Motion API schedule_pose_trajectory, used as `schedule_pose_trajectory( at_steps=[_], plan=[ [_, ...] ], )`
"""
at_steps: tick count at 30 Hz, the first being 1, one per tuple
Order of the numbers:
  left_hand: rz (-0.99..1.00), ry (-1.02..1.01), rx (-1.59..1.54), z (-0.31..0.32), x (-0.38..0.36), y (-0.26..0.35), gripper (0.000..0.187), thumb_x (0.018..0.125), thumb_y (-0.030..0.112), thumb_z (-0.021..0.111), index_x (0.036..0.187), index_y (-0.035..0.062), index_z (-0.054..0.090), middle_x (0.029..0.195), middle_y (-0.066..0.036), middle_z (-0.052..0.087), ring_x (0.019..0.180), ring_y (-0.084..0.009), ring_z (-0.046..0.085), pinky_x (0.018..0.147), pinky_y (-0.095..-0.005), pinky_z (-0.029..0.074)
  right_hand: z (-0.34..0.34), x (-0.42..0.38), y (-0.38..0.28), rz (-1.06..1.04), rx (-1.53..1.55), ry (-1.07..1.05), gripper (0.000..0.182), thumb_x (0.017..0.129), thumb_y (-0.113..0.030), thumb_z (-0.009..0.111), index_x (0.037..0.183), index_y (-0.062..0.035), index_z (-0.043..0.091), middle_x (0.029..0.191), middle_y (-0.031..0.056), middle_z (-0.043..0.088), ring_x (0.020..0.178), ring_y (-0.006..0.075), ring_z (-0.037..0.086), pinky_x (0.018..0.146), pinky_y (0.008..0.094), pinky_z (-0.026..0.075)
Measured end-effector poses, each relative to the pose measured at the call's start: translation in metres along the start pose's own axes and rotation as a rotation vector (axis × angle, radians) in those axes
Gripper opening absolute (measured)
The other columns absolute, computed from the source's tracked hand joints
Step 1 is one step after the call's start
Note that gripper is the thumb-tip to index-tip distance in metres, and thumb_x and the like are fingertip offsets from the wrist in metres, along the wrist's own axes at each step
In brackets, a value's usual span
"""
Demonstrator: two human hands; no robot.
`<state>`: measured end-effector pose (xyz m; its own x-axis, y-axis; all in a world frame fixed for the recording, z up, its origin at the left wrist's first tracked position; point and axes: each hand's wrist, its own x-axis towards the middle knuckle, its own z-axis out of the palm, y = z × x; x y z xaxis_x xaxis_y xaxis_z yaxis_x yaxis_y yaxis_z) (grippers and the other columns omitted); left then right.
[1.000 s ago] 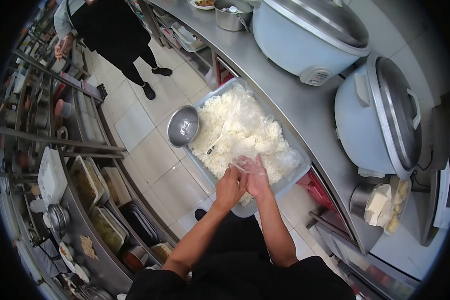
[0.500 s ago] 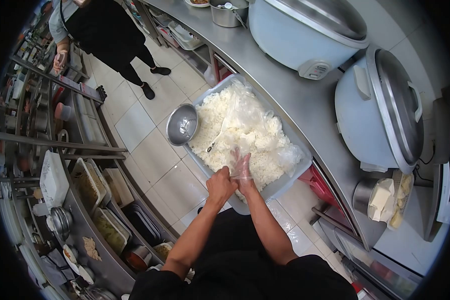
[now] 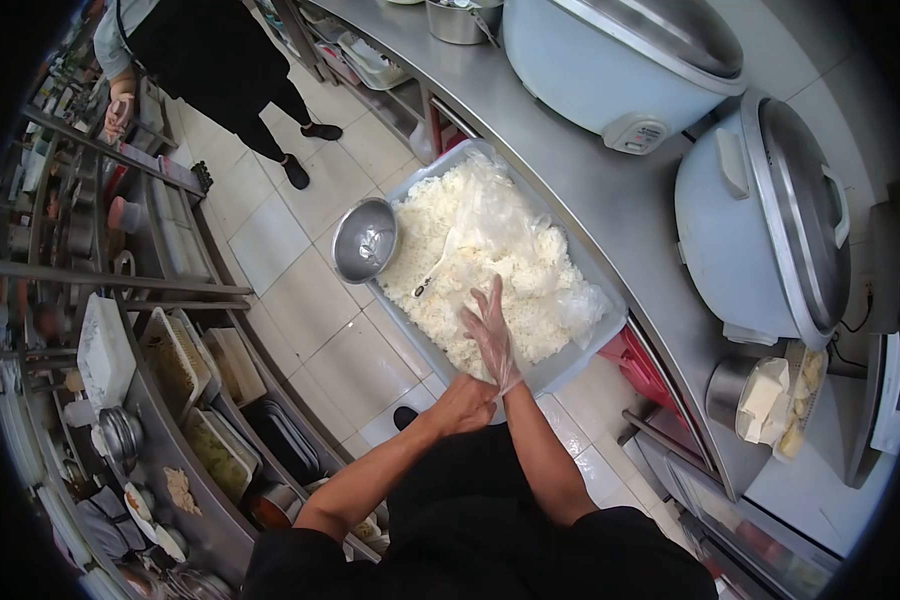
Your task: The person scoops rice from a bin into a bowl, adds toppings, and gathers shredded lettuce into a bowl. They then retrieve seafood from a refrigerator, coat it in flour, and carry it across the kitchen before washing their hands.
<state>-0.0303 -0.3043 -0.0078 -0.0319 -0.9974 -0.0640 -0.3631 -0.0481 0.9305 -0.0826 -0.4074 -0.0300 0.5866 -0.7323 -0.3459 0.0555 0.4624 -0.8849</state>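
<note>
My right hand (image 3: pixel 492 335) wears a clear plastic glove; its fingers are spread over the rice, holding nothing. Closed at that wrist, my left hand (image 3: pixel 465 404) is bare and pinches the cuff of the plastic glove (image 3: pixel 511 376). Under and beyond both hands, cooked white rice (image 3: pixel 440 215) fills a pale blue tub (image 3: pixel 610 322). Clear plastic sheeting (image 3: pixel 485 215) lies over part of the rice. A thin utensil handle (image 3: pixel 422 289) pokes out of it. At the tub's left edge rests a metal bowl (image 3: pixel 365 240).
Two large rice cookers (image 3: pixel 625 75) stand on the steel counter (image 3: pixel 560 140) to the right, near a metal pot (image 3: pixel 725 390). Shelves with food trays (image 3: pixel 220 455) line the left. Another person (image 3: pixel 210 60) stands farther along the tiled aisle.
Both hands have drawn back toward my body. The glove sits further onto my right hand, whose fingers have spread, while my left hand stays at its cuff.
</note>
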Motion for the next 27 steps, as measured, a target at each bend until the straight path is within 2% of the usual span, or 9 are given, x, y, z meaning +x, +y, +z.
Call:
schedule_pose_trajectory(
  at_steps=[5,7,8,12,14,15,24,26,27],
  plan=[
    [-0.012,-0.09,-0.109,0.01,-0.016,0.006,0.006,0.057,-0.001,0.047,0.057,-0.0034,0.041,0.053,-0.021,0.042,0.05,-0.0359,0.049,0.047,-0.0408,0.036,-0.014,-0.001,0.051,-0.204,-0.243,0.195,0.089,0.077,-0.026,0.067,0.141,-0.0119,0.006,0.143,0.022,0.011,0.131,0.0267,0.02,0.104,0.0315,0.022],
    [-0.13,-0.091,-0.135,-0.01,-0.015,0.012,0.009,0.063,0.001,0.049,0.057,-0.003,0.044,0.053,-0.02,0.045,0.049,-0.0321,0.05,0.048,-0.0398,0.037,-0.039,0.01,0.082,0.092,0.02,0.398,0.088,0.078,-0.025,0.067,0.141,-0.0151,0.006,0.143,0.0218,0.01,0.129,0.0284,0.022,0.099,0.0324,0.032],
    [-0.258,-0.087,-0.163,-0.023,-0.019,0.009,0.014,0.068,0.004,0.051,0.057,-0.0025,0.046,0.054,-0.018,0.047,0.048,-0.0284,0.051,0.049,-0.0389,0.039,-0.04,0.019,0.086,-0.145,-0.272,0.653,0.084,0.077,-0.023,0.067,0.141,-0.0195,0.013,0.143,0.0213,0.011,0.126,0.0235,0.027,0.089,0.0342,0.042],
    [-0.67,0.698,-0.552,-0.094,-0.019,-0.105,0.027,0.086,0.023,0.044,0.096,-0.0011,0.049,0.076,-0.013,0.057,0.06,-0.0233,0.062,0.043,-0.0285,0.046,-0.06,0.073,0.079,-0.618,-0.101,0.693,0.082,0.07,-0.031,0.072,0.137,-0.0175,0.028,0.141,0.0213,0.016,0.123,0.0235,0.031,0.089,0.0378,0.041],
    [-0.834,1.024,-0.803,-0.139,0.0,-0.125,0.043,0.087,0.03,0.042,0.111,-0.0056,0.039,0.078,-0.018,0.056,0.06,-0.0274,0.062,0.044,-0.0305,0.048,-0.043,0.083,0.014,0.289,-1.0,0.783,0.087,0.059,-0.037,0.078,0.133,-0.0162,0.036,0.14,0.0207,0.018,0.123,0.0247,0.031,0.093,0.0397,0.037],
    [-0.886,1.121,-0.935,-0.158,0.01,-0.128,0.045,0.086,0.029,0.044,0.112,-0.0078,0.037,0.077,-0.019,0.056,0.061,-0.0281,0.062,0.044,-0.0304,0.048,-0.041,0.093,0.008,0.292,-1.002,0.782,0.087,0.059,-0.037,0.078,0.133,-0.0162,0.036,0.14,0.0207,0.018,0.123,0.0247,0.031,0.093,0.0397,0.037],
    [-0.808,0.761,-1.164,-0.171,0.027,-0.22,0.023,0.075,0.003,0.044,0.094,-0.01,0.048,0.073,-0.018,0.058,0.054,-0.0245,0.061,0.04,-0.0233,0.05,-0.115,0.108,0.058,-0.02,-1.513,0.583,0.068,0.06,-0.035,0.076,0.116,-0.0076,0.05,0.102,0.0167,0.059,0.102,0.0238,0.051,0.092,0.0331,0.038],
    [-0.784,0.771,-1.18,-0.158,0.015,-0.196,0.024,0.074,0.001,0.043,0.094,-0.0109,0.047,0.075,-0.017,0.058,0.055,-0.0245,0.06,0.04,-0.0242,0.051,-0.162,0.121,0.086,0.037,-0.807,0.596,0.047,0.062,-0.025,0.074,0.104,-0.0094,0.059,0.088,0.012,0.064,0.089,0.0203,0.06,0.091,0.0309,0.039],
    [-0.765,0.778,-1.195,-0.148,0.01,-0.176,0.026,0.072,0.0,0.042,0.095,-0.0117,0.046,0.076,-0.017,0.058,0.055,-0.0244,0.06,0.04,-0.0251,0.052,-0.206,0.129,0.116,-0.136,-1.011,0.424,0.041,0.064,-0.02,0.07,0.101,-0.0078,0.06,0.086,0.01,0.064,0.082,0.0187,0.06,0.085,0.0298,0.042]
  ],
)
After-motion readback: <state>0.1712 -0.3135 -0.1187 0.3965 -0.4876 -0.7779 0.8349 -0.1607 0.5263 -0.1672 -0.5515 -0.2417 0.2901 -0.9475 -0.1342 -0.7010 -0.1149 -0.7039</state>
